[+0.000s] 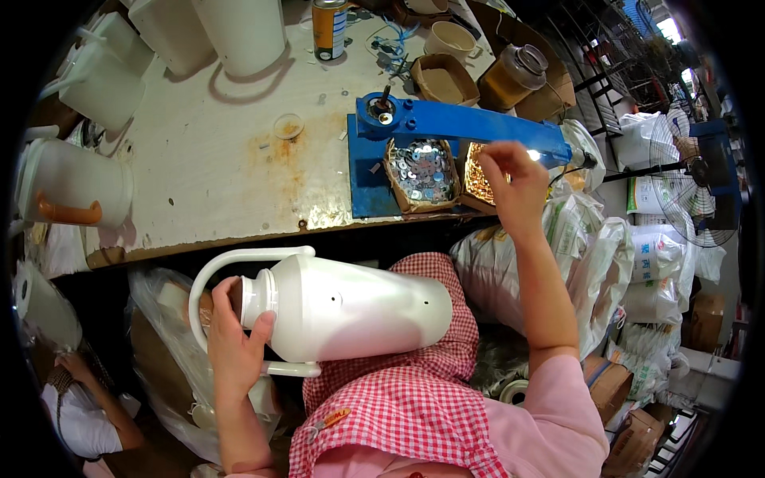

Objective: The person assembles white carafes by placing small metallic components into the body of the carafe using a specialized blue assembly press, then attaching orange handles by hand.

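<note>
A white vacuum flask body (362,311) lies sideways across my lap, its neck toward the left and its looped handle (209,275) swung past the neck. Two small dark holes show in its side. My left hand (237,338) is closed around the neck, thumb on the near side. Over a small carton of brass-coloured rivets (476,177) hovers my right hand (518,187), its thumb and fingers drawn together in a pinch; whatever is between them is too small to make out. Beside that carton is another carton of silvery washers (421,174).
A blue riveting press (478,121) spans above both cartons on the worktable (207,175). More white flask bodies (239,36) stand at the left and back. A can (328,30) and a jar (514,76) are farther back. Plastic sacks and a fan (697,171) are at right; another person (88,414) sits lower left.
</note>
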The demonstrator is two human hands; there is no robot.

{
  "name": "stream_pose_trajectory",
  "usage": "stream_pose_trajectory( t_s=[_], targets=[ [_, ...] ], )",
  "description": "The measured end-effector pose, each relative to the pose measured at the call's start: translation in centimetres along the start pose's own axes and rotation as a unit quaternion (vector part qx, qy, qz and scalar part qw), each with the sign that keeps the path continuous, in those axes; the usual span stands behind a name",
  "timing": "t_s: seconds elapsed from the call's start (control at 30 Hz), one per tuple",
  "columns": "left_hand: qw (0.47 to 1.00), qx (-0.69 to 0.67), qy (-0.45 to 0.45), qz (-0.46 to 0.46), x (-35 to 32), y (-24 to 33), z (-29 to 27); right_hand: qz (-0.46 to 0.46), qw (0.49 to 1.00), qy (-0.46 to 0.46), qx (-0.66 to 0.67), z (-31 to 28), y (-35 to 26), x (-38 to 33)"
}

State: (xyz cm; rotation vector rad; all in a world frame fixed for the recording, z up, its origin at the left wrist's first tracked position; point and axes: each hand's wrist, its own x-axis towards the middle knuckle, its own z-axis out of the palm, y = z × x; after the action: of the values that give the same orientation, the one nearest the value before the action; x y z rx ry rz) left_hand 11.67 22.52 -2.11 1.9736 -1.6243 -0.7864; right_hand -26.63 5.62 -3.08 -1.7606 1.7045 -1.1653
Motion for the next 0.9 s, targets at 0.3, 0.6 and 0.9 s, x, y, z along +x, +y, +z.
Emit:
stream_pose_trajectory(
  t_s=[0.3, 0.6, 0.9],
  targets=[
    [0.999, -0.042, -0.002, -0.009, 0.5, -1.6, 0.6, -0.12, 0.954, -0.117, 0.248, 6.5, -7.7, 7.2],
    [0.999, -0.043, -0.003, 0.001, 0.4, -2.0, 0.3, -0.132, 0.971, -0.17, 0.101, 5.3, -9.1, 7.7],
    [0.999, -0.038, -0.005, 0.02, 0.6, -1.2, 0.5, -0.179, 0.968, -0.175, 0.005, 4.6, -9.9, 8.2]
  ],
)
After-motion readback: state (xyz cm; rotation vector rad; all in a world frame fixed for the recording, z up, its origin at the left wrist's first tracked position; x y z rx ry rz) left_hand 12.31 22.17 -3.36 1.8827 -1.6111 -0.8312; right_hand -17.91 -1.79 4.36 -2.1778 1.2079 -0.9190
